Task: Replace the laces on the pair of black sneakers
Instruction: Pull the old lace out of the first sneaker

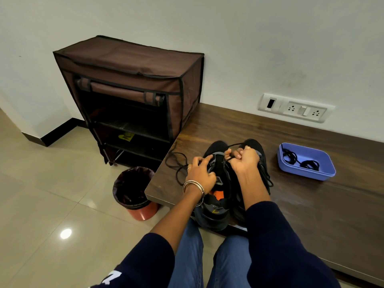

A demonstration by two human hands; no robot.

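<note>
1. On the near left part of the dark wooden bench (pixel 311 204), the two black sneakers stand side by side, toes pointing to the far wall: the left sneaker (pixel 216 196) with an orange patch inside its opening, and the right sneaker (pixel 257 163) just beside it, touching or nearly so.
2. Over the left sneaker's upper, the left hand (pixel 200 173) rests with its fingers curled down onto the shoe, gripping it; a ring sits on one finger and metal bangles (pixel 194 189) circle the wrist.
3. At the far end of the shoes, the right hand (pixel 244 159) has its fingers closed together, pinching a black lace (pixel 234 145) that arcs up from between the two toes.
4. To the left of the shoes, a loose black lace (pixel 176 163) lies in loops on the bench, reaching toward the left hand.
5. To the right, well apart from the shoes, a blue tray (pixel 324 173) holds coiled black laces (pixel 301 161).
6. On the floor left of the bench stands a red bin (pixel 143 213) lined with a dark bag.
7. Farther left and back, against the wall, stands a brown fabric shoe rack (pixel 128 65) with its front flap rolled up.
8. On the far wall above the bench sits a white socket panel (pixel 295 108).
</note>
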